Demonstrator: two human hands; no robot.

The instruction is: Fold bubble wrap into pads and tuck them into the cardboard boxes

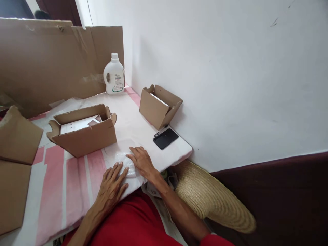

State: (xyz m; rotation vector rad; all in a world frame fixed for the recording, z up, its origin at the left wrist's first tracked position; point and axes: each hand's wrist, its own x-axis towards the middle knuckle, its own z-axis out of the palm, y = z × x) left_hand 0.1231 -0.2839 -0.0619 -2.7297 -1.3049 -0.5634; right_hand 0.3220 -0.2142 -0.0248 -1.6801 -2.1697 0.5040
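Observation:
A small flat packet of clear bubble wrap (130, 164) lies on the table near its front edge; what it encloses, if anything, I cannot make out. My left hand (112, 184) rests on the packet's left part, palm down with fingers spread. At its right side, my right hand (141, 162) touches the wrap with fingers bent loosely over the edge and no grip showing. Just beyond both hands stands an open cardboard box (89, 140) with a white box (77, 125) inside.
A second open carton (155, 107) stands by the wall, with a black phone-like slab (166, 138) before it. A white detergent bottle (114, 77) stands against a large cardboard sheet (51, 65). Cardboard flaps (14, 191) are at left; a straw hat (210, 194) lies below the table's right edge.

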